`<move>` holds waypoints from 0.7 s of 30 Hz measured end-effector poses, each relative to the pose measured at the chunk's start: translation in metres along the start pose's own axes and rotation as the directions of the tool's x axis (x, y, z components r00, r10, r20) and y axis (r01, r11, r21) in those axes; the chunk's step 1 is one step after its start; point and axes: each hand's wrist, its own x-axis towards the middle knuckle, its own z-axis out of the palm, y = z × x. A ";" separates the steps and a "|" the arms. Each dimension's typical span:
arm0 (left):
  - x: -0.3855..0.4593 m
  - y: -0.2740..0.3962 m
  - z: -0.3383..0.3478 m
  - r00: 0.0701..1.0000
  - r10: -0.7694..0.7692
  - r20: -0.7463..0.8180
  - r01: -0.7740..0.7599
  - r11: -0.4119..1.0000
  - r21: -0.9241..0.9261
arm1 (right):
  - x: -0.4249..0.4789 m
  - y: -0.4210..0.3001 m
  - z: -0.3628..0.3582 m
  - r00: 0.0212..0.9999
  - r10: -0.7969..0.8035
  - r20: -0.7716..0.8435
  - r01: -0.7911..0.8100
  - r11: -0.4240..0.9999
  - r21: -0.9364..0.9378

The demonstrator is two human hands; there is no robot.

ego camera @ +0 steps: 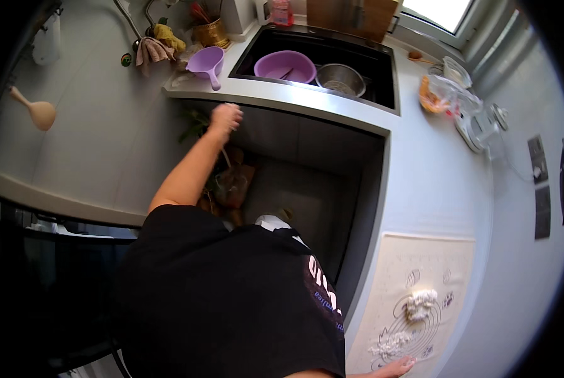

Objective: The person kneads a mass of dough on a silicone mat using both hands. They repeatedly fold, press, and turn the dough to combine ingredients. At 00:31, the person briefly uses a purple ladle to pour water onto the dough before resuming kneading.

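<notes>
My left hand (226,121) is stretched out over the floor gap, just in front of the sink counter's edge. Its fingers are curled and whitish at the tips, and I cannot tell whether anything is in them. The lilac ladle-shaped scoop (207,62) on the counter is nearest to it. At the bottom right, my right hand (397,366) is partly in view at the near edge of a printed baking mat (395,264), with white specks on its fingers. On the mat lie a lump of floury dough (421,304) and loose white crumbs of flour (391,345).
The black sink (376,61) holds a purple basin (286,66) and a metal bowl (340,79). Plastic bags (445,97) and a kitchen scale (471,127) stand on the right counter. Bagged goods (232,184) lie low beneath my left arm. A wooden rice paddle (41,113) is at the left.
</notes>
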 end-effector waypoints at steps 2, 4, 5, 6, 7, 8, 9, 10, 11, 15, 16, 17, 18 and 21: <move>0.074 -0.003 -0.065 0.967 -0.015 -0.254 -0.002 0.998 -0.065 | -0.031 -0.036 0.032 0.993 0.073 -0.089 -0.060 0.988 0.143; 0.124 0.002 -0.106 0.905 -0.087 -0.416 0.027 0.989 -0.148 | -0.046 -0.088 0.074 0.998 0.001 -0.058 0.002 0.999 0.051; 0.142 0.005 -0.127 0.884 -0.126 -0.451 0.055 0.984 -0.168 | -0.052 -0.111 0.095 0.999 -0.047 -0.014 0.047 0.999 0.005; 0.168 0.006 -0.143 0.889 -0.220 -0.402 0.161 0.971 -0.175 | -0.058 -0.133 0.113 0.995 -0.094 0.025 0.095 0.995 -0.035; 0.184 0.003 -0.136 0.914 -0.280 -0.294 0.219 0.950 -0.221 | -0.062 -0.153 0.122 0.988 -0.148 0.046 0.151 0.986 -0.074; 0.198 0.000 -0.127 0.925 -0.334 -0.180 0.284 0.924 -0.256 | -0.066 -0.171 0.134 0.976 -0.201 0.079 0.209 0.971 -0.112; 0.217 0.002 -0.111 0.924 -0.379 -0.048 0.352 0.894 -0.276 | -0.068 -0.191 0.143 0.962 -0.252 0.107 0.265 0.953 -0.145; 0.236 -0.003 -0.100 0.928 -0.373 0.022 0.362 0.883 -0.300 | -0.069 -0.207 0.153 0.947 -0.293 0.132 0.312 0.937 -0.160; 0.242 -0.008 -0.105 0.949 -0.310 0.057 0.302 0.845 -0.441 | -0.070 -0.222 0.167 0.928 -0.330 0.175 0.359 0.918 -0.171; 0.284 -0.054 -0.125 0.992 -0.078 0.096 0.103 0.950 -0.296 | -0.061 -0.246 0.182 0.916 -0.358 0.180 0.393 0.889 -0.236; 0.276 -0.055 -0.107 0.989 -0.145 0.013 0.143 0.953 -0.266 | -0.063 -0.247 0.171 0.926 -0.351 0.139 0.377 0.881 -0.287; 0.262 -0.045 -0.093 0.976 -0.201 -0.079 0.178 0.955 -0.236 | -0.061 -0.242 0.163 0.934 -0.343 0.097 0.356 0.880 -0.314; 0.250 -0.032 -0.075 0.954 -0.252 -0.160 0.217 0.954 -0.208 | -0.060 -0.233 0.151 0.944 -0.328 0.030 0.319 0.887 -0.335; 0.292 -0.035 -0.103 0.980 -0.147 0.137 0.177 0.953 -0.247 | -0.074 -0.169 0.114 0.977 -0.158 -0.143 0.106 0.942 -0.320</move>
